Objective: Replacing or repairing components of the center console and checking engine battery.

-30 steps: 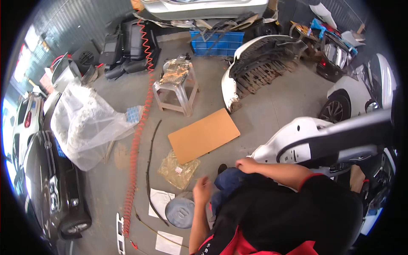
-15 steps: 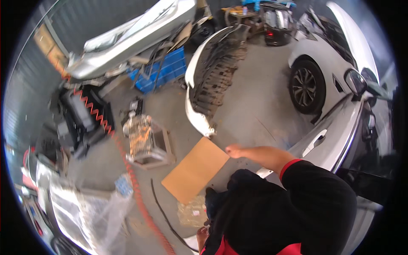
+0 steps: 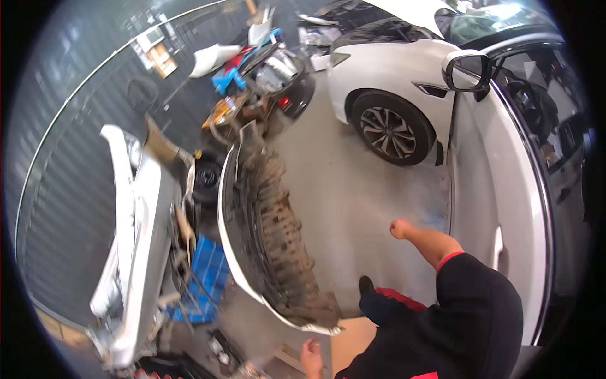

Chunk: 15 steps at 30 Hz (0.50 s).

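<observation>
The right hand (image 3: 399, 229) is curled into a loose fist; whether its fingers enclose something small, I cannot tell. The left hand (image 3: 312, 357) is slightly blurred, its fingers half bent and released.

1 blue crate (image 3: 211, 268) stands ahead and to the left of the left fingers, beyond the bumper cover (image 3: 278, 234). Dark strips and broken trim (image 3: 183, 275) lie at its left side and over it; whether any rest inside is too jumbled to tell. A loose wheel (image 3: 207, 177) sits farther ahead, past the crate.

The cardboard sheet (image 3: 347, 341) lies on the floor just right of the left fingers, partly hidden by the person's body. The bumper cover's near end, edged in white, is just ahead of those same fingers, and its long curve runs away forward, dirty inner side facing right.

Grey floor (image 3: 328, 189) stretches ahead of the right fingers, bounded on the left by the bumper cover's ragged edge and ahead by the white car's front wheel (image 3: 392, 129). The car door (image 3: 483, 170) bounds it to the right, well apart from the fist. 1 dark shoe (image 3: 366, 285) is below and left of the right fingers.
</observation>
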Tool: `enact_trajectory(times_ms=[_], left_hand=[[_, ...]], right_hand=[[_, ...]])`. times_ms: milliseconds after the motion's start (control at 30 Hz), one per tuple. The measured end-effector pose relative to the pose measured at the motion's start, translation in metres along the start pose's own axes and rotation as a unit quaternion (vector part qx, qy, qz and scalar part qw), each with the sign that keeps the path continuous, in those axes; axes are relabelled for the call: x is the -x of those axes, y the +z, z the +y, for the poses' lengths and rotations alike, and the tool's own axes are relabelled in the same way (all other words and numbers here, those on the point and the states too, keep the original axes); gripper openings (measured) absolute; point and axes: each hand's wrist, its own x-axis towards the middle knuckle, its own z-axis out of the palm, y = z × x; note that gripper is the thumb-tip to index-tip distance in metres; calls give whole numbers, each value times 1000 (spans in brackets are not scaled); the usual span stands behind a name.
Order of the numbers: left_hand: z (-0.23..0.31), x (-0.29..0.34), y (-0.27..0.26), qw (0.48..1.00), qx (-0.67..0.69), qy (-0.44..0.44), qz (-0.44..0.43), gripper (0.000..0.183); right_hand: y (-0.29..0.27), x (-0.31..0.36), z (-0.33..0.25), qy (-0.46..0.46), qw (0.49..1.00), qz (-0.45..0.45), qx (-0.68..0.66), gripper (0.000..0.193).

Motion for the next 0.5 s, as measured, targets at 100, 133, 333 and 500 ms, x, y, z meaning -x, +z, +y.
enact_trajectory(times_ms=[100,133,333,500], left_hand=[[37,-107,18,994,46,51,-87,34],[57,-128,16,990,82,60,-99,34],[177,-256,15,990,6,105,-97,31],[241,-370,59,981,-34,84,-173,35]], right_hand=[[1,-18,10,40,996,-33,-69,28],[17,-30,21,22,997,-33,-64,28],[19,-12,40,74,984,-161,-27,28],[2,-61,32,167,975,-107,-96,27]])
